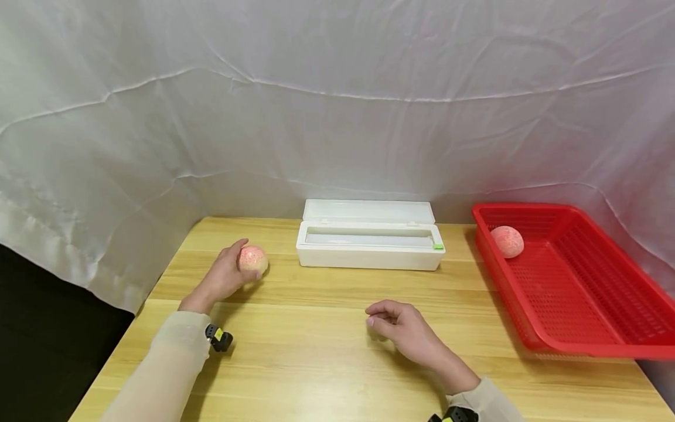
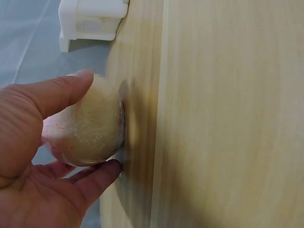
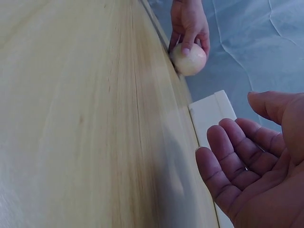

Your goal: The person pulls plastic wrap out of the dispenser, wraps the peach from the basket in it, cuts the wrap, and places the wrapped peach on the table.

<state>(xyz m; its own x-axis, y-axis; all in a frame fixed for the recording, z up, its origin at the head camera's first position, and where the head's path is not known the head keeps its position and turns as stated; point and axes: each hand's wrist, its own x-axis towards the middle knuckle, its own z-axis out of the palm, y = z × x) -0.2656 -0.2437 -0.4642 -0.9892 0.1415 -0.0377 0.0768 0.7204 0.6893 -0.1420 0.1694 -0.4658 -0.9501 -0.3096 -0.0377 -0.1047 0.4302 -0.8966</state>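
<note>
My left hand [image 1: 224, 275] grips a pink and cream peach [image 1: 254, 259] at the left of the table, thumb on one side and fingers on the other. Close up in the left wrist view, wrinkled clear film shines on the peach [image 2: 92, 126], whose underside is at or just above the wood; contact is hard to tell. My right hand [image 1: 406, 329] is held over the table's middle, fingers loosely bent, palm bare in the right wrist view. Behind the hands stands a white cling film dispenser [image 1: 369, 258], lid raised.
On the right stands a red plastic basket [image 1: 527, 310] with another pink peach [image 1: 508, 241] against its left wall. A green tab [image 1: 438, 247] sits at the dispenser's right end. Grey-white cloth [image 1: 337, 129] hangs behind the wooden table [image 1: 316, 363].
</note>
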